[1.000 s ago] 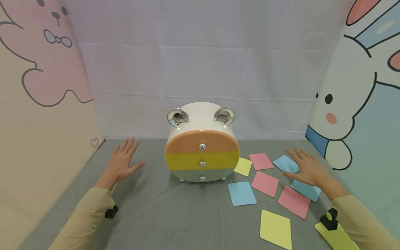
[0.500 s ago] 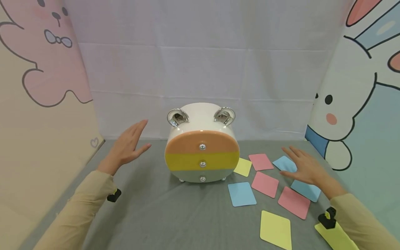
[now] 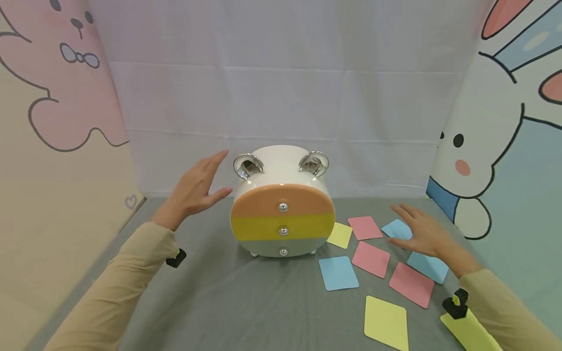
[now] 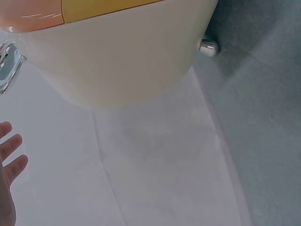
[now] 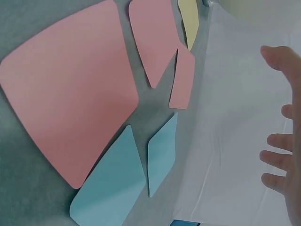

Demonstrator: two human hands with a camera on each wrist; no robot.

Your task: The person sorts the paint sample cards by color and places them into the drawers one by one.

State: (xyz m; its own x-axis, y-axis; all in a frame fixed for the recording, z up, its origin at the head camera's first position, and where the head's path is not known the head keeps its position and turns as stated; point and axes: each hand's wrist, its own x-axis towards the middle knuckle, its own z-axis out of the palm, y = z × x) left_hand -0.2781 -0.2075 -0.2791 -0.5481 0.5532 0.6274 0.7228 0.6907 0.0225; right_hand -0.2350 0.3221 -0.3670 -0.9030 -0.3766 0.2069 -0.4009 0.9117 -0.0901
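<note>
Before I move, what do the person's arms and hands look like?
The left sleeve and right sleeve are long, tan and creased. The left hand and right hand wear no gloves. A left black device and right black device, both angular with yellow-green accents, sit near the cuffs.

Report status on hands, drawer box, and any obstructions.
Left hand empty, beside drawer box. Right hand empty, near blue cards. Box drawers closed. Pink cards lie between right hand and box.

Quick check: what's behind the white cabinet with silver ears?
The white backdrop shows beyond the cabinet, and a yellow card sticks out past its lower right edge, partly covered. The spot directly behind is blocked by its body, so what lies there can't be seen.
</note>
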